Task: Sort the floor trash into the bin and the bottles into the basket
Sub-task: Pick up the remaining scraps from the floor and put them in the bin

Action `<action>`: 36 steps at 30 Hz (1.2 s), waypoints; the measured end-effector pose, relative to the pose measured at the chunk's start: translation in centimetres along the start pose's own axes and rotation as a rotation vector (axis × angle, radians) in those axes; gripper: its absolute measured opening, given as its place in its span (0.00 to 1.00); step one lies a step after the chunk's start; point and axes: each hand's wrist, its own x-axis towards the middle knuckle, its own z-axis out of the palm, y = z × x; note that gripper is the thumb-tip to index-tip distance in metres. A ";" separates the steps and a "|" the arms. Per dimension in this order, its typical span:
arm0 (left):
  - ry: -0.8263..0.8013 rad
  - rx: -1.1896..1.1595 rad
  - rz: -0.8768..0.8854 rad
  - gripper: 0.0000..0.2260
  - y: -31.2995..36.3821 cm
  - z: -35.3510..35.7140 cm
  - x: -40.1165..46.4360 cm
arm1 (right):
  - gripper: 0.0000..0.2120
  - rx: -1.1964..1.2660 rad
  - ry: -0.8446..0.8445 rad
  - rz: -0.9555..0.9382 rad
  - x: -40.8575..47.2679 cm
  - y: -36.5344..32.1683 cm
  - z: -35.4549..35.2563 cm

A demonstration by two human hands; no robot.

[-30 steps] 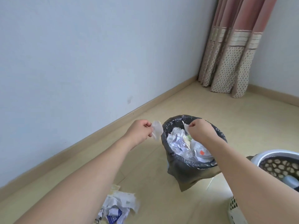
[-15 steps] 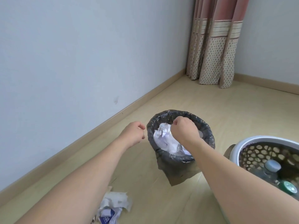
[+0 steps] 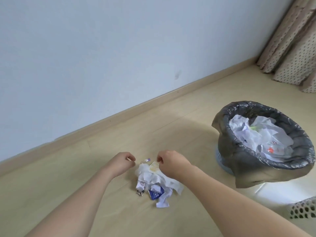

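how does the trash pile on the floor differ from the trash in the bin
The floor pile lies loose and spread on the bare floor, between the two hands; the bin trash is packed inside the black liner of the bin. The floor pile is smaller and includes a blue printed piece; the bin trash fills the bin nearly to its rim and shows red marks. Both are mostly crumpled white paper.

Both hands, left hand and right hand, dropped from the bin to the floor trash (fingers curled, empty).
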 end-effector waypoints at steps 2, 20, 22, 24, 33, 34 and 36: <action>-0.035 -0.033 0.032 0.07 -1.3 1.0 0.4 | 0.19 0.027 -0.081 0.069 1.3 0.2 2.0; 0.123 -0.630 0.015 0.05 -7.4 4.2 4.8 | 0.12 -0.664 -0.056 -0.307 8.3 3.0 6.8; 0.132 -0.640 0.014 0.05 -7.4 4.4 5.0 | 0.13 -0.688 -0.010 -0.372 8.2 3.2 6.9; 0.149 -0.638 0.015 0.05 -7.2 4.5 4.9 | 0.21 -0.655 -0.060 -0.380 8.4 3.3 6.8; 0.226 -0.575 0.015 0.07 -6.9 5.0 4.5 | 0.11 -0.642 -0.149 -0.315 9.6 2.7 5.7; 0.239 -0.561 0.010 0.08 -6.8 5.0 4.5 | 0.10 -0.639 -0.148 -0.308 9.5 2.8 5.4; 0.256 -0.547 -0.004 0.08 -6.8 5.0 4.5 | 0.10 -0.625 -0.156 -0.287 9.3 2.8 4.6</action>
